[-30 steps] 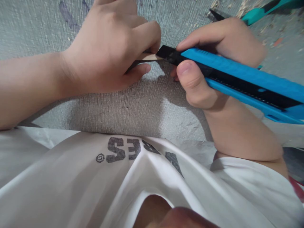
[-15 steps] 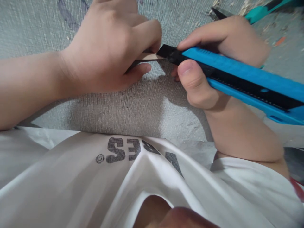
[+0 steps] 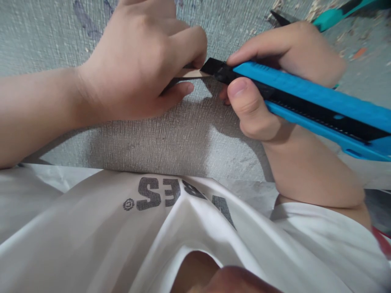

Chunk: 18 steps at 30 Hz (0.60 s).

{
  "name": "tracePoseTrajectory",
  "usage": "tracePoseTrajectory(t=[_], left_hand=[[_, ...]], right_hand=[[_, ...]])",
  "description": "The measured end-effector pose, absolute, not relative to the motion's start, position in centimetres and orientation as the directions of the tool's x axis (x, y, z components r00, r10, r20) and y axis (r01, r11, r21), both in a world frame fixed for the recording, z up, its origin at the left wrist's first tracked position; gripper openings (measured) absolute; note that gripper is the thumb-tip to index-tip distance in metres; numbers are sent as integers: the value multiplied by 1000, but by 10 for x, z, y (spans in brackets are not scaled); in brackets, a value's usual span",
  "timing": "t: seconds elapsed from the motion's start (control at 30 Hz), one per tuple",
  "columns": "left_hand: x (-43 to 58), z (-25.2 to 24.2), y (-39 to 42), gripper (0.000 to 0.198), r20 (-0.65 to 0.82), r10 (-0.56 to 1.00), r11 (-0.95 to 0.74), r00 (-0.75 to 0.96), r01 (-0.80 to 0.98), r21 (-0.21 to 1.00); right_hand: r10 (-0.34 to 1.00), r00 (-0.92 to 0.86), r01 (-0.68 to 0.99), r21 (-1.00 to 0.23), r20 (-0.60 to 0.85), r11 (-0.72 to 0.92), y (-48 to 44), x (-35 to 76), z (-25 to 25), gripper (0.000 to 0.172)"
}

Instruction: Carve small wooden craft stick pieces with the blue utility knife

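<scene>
A blue utility knife (image 3: 311, 95) with a black slide lies slantwise in my right hand (image 3: 259, 106), pinched near its tip between thumb and fingers. Its dark blade (image 3: 209, 66) rests against the end of a thin pale strip of wood (image 3: 192, 73) with a dark lower edge. My left hand (image 3: 149, 61) is closed over that strip, forefinger curled above and thumb below. Most of the strip is hidden under the palm. Both hands are low over a grey textured surface (image 3: 159, 142).
At the upper right lies a teal-handled tool (image 3: 332, 18) with a dark pointed tip, partly behind my right hand. Pale shavings (image 3: 317, 9) and an orange scrap (image 3: 359, 53) are scattered there. Purple stains (image 3: 85, 18) mark the surface at the upper left.
Almost nothing differs. My right hand and the knife have shifted very slightly left, while the strip and my left hand stay in place.
</scene>
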<state>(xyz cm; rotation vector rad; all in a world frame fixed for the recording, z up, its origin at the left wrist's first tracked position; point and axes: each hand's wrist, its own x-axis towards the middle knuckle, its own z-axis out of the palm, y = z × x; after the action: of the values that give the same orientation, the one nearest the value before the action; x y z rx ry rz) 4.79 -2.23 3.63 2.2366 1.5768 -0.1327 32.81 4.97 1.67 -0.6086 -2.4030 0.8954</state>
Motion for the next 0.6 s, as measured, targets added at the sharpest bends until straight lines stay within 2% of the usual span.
tracePoseTrajectory(t=[0.37, 0.6], left_hand=[[50, 36, -23, 70, -319, 877, -278, 358, 922, 270], [49, 37, -22, 75, -293, 887, -282, 358, 920, 273]], right_hand=[[560, -771, 242, -675, 302, 697, 51, 328, 19, 38], [568, -778, 249, -697, 270, 673, 50, 328, 19, 37]])
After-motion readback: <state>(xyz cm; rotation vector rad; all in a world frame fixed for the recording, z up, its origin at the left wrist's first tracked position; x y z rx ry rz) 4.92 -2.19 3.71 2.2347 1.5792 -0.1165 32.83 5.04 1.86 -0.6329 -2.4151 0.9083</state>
